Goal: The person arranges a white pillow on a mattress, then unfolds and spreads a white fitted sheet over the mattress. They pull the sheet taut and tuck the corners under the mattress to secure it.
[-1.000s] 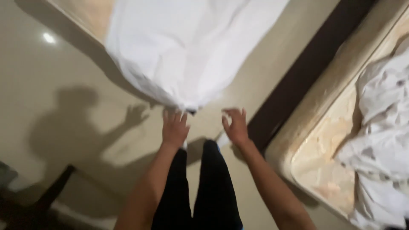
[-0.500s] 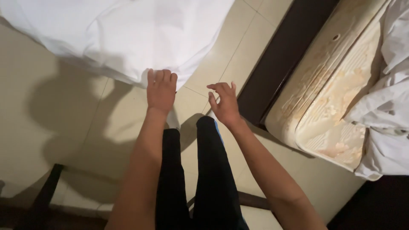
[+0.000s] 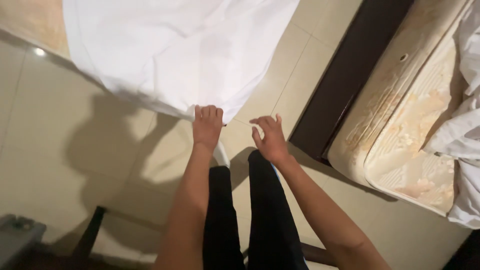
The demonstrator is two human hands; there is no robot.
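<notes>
White sheet [image 3: 175, 50] edge touching left hand [image 3: 207, 129] fingers [image 3: 207, 112].

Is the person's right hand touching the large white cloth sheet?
Apart. In the head view, the right hand is open, with bare beige floor tile between its fingertips and the large white cloth sheet.

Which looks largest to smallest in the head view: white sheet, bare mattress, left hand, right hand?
1. White sheet, the largest.
2. Bare mattress, partly cut off by the frame.
3. Left hand and right hand look alike; not ranked.
</notes>
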